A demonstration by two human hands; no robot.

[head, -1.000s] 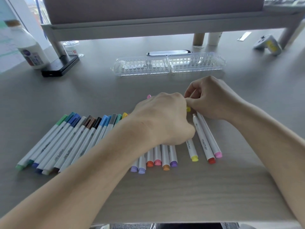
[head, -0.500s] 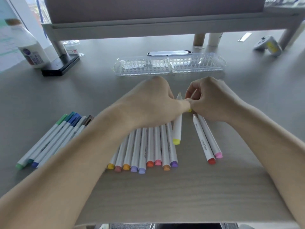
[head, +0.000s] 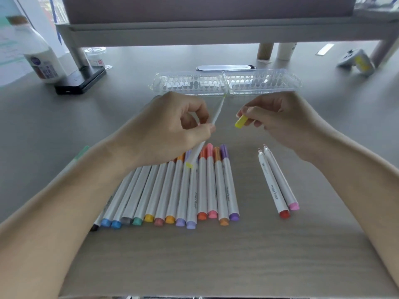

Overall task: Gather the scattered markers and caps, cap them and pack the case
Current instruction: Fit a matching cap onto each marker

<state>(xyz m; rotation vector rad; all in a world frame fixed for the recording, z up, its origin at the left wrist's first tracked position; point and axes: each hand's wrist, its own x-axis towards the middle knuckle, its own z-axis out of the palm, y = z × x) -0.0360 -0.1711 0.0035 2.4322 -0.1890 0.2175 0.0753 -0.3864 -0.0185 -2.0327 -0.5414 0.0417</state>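
Legibly, the red-ended marker (head: pixel 272 186) reads "marker" along its barrel.

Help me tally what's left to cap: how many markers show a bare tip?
3. The yellow marker in the left hand; the red-ended marker and the pink-ended marker side by side right of the row. The left arm hides some tips in the row.

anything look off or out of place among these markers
Two markers, red- and pink-ended, lie apart to the right of the main row, tips bare, no caps on or beside them. Row tops that show are capped.
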